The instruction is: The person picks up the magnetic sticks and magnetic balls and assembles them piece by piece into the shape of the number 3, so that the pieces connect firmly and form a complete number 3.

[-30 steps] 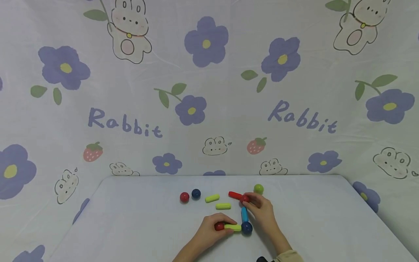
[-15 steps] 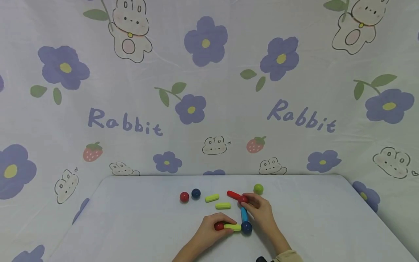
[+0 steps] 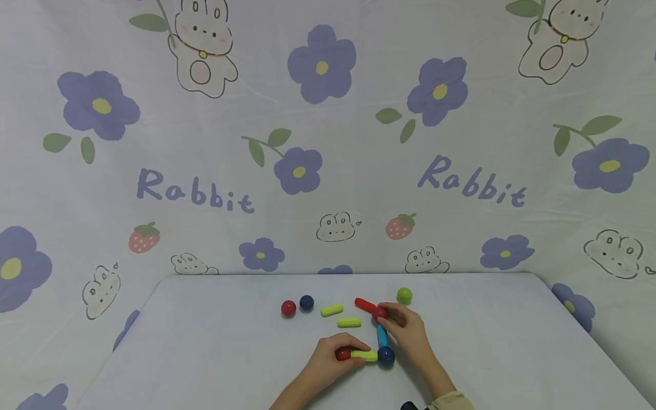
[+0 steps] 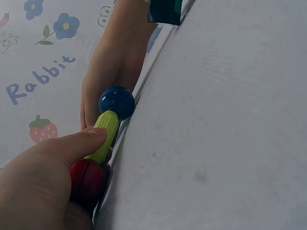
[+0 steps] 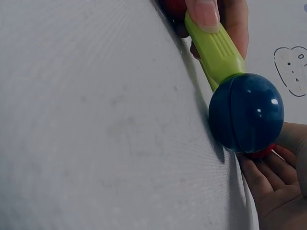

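My left hand grips a yellow-green rod, its thumb lying along the rod in the left wrist view. At the rod's left end is a red ball, partly behind the fingers. A dark blue ball joins its right end. From that ball a light blue rod runs away toward a second red ball, which my right hand pinches between thumb and fingers. A red rod sticks out from this ball to the back left. The right wrist view shows the blue ball up close.
Two loose yellow-green rods, one farther back and one nearer, lie left of the red rod. A loose red ball and a dark blue ball sit farther left. A green ball stands behind the right hand.
My right hand has shifted slightly left with the red ball, and the red rod and the far end of the light blue rod moved along. My left hand stays in place.
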A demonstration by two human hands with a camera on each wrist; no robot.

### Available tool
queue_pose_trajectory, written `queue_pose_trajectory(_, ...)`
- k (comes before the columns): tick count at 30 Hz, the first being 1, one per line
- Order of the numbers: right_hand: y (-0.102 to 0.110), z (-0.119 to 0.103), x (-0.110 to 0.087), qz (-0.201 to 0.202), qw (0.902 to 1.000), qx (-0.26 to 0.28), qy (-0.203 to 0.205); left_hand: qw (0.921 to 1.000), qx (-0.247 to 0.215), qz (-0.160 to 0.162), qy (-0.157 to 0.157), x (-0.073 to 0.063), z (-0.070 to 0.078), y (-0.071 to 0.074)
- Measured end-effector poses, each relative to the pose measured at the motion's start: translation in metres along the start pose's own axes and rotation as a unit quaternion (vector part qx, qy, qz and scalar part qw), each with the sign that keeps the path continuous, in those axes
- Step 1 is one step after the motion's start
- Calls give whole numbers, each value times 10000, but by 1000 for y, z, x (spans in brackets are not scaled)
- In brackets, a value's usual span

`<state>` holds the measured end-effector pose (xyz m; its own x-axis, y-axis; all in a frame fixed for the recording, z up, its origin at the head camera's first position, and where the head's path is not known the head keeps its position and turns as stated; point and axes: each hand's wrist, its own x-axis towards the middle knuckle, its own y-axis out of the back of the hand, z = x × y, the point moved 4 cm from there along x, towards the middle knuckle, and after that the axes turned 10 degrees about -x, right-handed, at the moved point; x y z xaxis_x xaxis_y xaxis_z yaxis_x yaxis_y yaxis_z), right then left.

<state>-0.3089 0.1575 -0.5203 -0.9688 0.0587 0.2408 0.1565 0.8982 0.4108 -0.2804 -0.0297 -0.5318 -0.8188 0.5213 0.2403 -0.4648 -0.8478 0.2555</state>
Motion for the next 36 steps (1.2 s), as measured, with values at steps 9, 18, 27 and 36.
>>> queue_pose_trajectory(9, -2, 0, 4, -131, 9997, 221, -30, 10000, -2, -34, -23, 2, 0, 3)
queue_pose_trajectory(18, -3, -1, 6, -85, 9997, 207, 6, 10000, -16, -35, -58, 5, -1, 5)
queue_pose_trajectory(27, -3, 0, 8, -17, 9998, 175, -22, 10000, -45, -53, -9, 9, -3, 8)
queue_pose_trajectory(36, -3, 0, 13, 85, 9999, 77, 2, 9999, -79, -126, -27, 12, -7, 10)
